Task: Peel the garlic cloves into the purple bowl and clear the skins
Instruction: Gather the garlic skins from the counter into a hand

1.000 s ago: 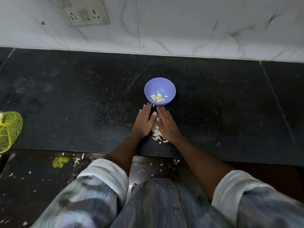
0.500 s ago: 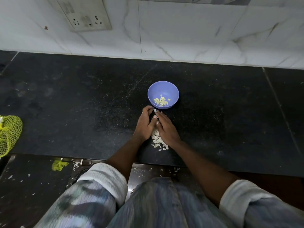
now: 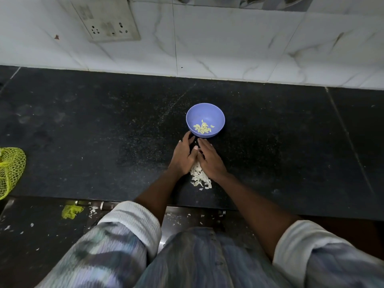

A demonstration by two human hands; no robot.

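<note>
Black granite counter [image 3: 83,125] under white marble-tile wall [image 3: 228,42]; left hand [image 3: 184,156] and right hand [image 3: 211,159], fingers straight, flank garlic skins [image 3: 199,176].

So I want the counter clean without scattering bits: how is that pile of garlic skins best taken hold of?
The garlic skins are loose flakes with no single piece to grip. Better to cup the heap from both flanks, as the left hand and right hand already sit, fingers flat on the black counter, then scoop from its near edge, away from the purple bowl.
</note>
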